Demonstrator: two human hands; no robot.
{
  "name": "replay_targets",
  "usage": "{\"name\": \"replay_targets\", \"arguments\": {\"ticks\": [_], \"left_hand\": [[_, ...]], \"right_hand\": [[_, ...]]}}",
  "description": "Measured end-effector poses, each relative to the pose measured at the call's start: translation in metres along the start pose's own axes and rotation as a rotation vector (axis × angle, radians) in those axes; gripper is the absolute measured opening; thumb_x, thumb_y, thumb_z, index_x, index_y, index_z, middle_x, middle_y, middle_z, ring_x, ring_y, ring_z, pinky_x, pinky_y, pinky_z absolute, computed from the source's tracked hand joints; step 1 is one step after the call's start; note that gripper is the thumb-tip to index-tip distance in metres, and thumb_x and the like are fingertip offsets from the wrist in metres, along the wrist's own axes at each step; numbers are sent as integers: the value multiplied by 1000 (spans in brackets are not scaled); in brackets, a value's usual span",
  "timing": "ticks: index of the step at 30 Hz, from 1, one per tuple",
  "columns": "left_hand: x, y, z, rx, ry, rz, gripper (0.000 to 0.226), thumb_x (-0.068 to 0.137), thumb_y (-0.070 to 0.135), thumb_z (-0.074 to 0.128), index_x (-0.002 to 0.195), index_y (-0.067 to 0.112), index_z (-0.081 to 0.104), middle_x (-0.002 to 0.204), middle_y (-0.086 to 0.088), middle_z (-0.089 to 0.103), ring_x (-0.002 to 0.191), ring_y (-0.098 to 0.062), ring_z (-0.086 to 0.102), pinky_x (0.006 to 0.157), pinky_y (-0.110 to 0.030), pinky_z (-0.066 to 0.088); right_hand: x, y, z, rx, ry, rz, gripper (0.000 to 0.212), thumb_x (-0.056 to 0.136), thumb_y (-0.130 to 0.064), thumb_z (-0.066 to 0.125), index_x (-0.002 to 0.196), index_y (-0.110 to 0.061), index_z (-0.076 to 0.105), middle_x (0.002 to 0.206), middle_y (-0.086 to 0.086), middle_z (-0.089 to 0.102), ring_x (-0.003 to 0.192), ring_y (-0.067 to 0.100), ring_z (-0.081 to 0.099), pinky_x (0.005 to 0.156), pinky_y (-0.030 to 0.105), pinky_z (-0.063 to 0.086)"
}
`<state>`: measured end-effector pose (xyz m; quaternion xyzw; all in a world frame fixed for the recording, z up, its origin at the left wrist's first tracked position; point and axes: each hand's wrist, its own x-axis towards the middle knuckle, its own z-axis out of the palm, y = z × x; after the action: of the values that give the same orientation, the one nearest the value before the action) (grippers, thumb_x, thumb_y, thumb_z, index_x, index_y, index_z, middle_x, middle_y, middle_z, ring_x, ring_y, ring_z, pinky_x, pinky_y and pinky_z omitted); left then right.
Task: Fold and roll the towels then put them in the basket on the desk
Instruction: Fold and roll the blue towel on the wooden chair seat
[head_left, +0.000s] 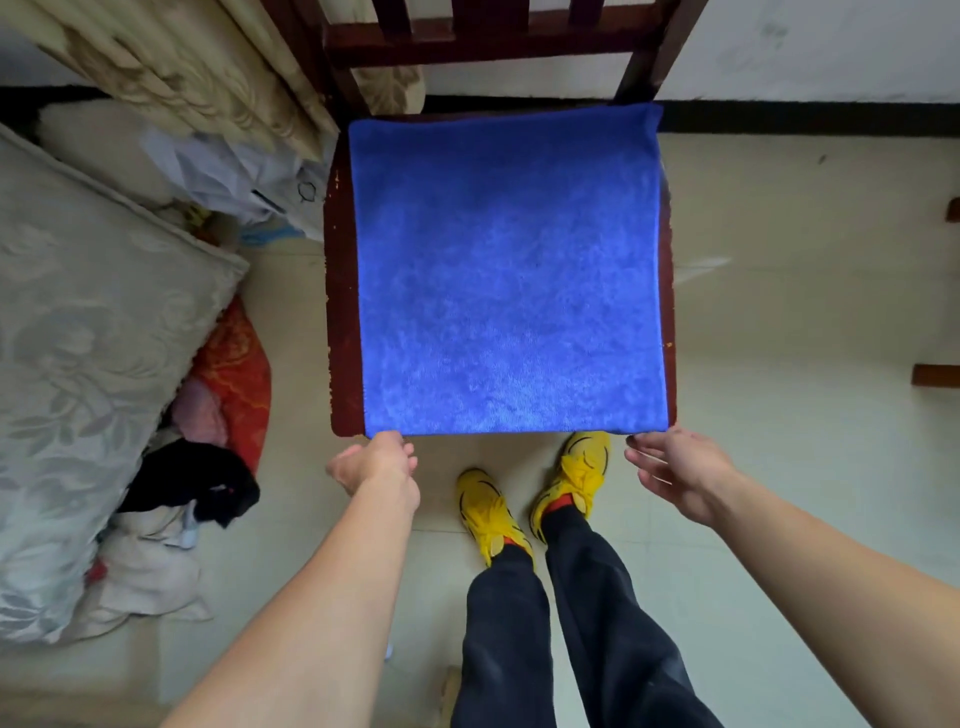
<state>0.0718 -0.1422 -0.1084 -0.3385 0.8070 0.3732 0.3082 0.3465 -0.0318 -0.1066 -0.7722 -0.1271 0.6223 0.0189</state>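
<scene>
A blue towel (506, 270) lies spread flat over the seat of a dark red wooden chair (340, 312), covering almost all of it. My left hand (376, 462) pinches the towel's near left corner at the seat's front edge. My right hand (675, 467) is at the near right corner, its fingertips touching or just short of the cloth, fingers loosely apart. No basket and no desk are in view.
My feet in yellow shoes (540, 493) stand on the pale tiled floor just in front of the chair. To the left are a grey patterned mattress (93, 338), a heap of clothes (192, 488) and a curtain (208, 67). Wooden pieces (935, 375) jut in at the right.
</scene>
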Motion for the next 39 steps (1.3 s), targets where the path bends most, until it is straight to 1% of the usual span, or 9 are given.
{"name": "replay_targets", "arguments": {"ticks": [5,12,23,25,27,29,32,35,39], "left_hand": [[2,-8,-6,77,-251,-36,17,89,-2,55,82,13,54,81,-8,63,64,-16,61,53,-25,46],[-11,-3,-42,280,-202,271,27,87,13,68,67,10,50,61,-9,56,50,-16,52,45,-23,41],[-61,129,-1,136,-324,393,25,91,16,63,72,15,47,63,-4,52,35,-4,58,35,-14,42],[-57,142,16,107,-347,355,18,93,16,59,78,13,51,69,-4,54,43,-7,63,40,-16,48],[-54,145,30,107,-404,304,8,95,16,56,93,9,57,84,-6,58,69,-13,68,57,-20,55],[-48,140,40,139,-439,265,24,96,16,56,117,6,57,103,-8,58,94,-19,60,79,-27,53],[-41,124,40,195,-355,296,41,90,14,64,128,8,53,110,-10,57,91,-19,57,78,-31,51],[-35,100,26,262,-131,313,34,81,8,69,114,5,60,105,-14,65,80,-23,60,63,-31,52],[-33,59,0,287,87,195,38,71,8,65,107,-2,60,109,-17,66,91,-29,67,82,-45,57]], "right_hand": [[2,10,-2,-112,-12,-58,9,90,-10,64,96,-15,58,94,3,70,77,14,68,56,26,49],[-33,12,-7,-167,103,-305,18,92,-24,63,79,-11,60,81,5,65,70,17,62,57,29,45],[-75,-124,16,46,22,-514,20,91,-25,64,77,-13,56,66,3,59,44,6,57,39,18,39],[-64,-146,25,18,7,-521,18,92,-25,63,79,-14,57,71,3,62,48,7,60,41,18,41],[-51,-160,33,-36,-14,-505,12,93,-23,61,84,-15,58,82,4,66,59,8,64,45,19,44],[-40,-165,38,-90,-41,-476,7,92,-17,60,99,-17,59,95,4,68,73,11,67,47,20,47],[-29,-157,36,-138,-65,-454,28,89,-14,63,116,-18,54,98,0,66,79,14,66,49,24,51],[-20,-129,20,-173,132,-490,29,83,-12,64,110,-20,57,87,2,65,73,19,66,60,35,56],[-3,-72,-11,-223,377,-364,21,78,-13,54,97,-20,59,88,7,68,75,29,64,72,41,54]]}}
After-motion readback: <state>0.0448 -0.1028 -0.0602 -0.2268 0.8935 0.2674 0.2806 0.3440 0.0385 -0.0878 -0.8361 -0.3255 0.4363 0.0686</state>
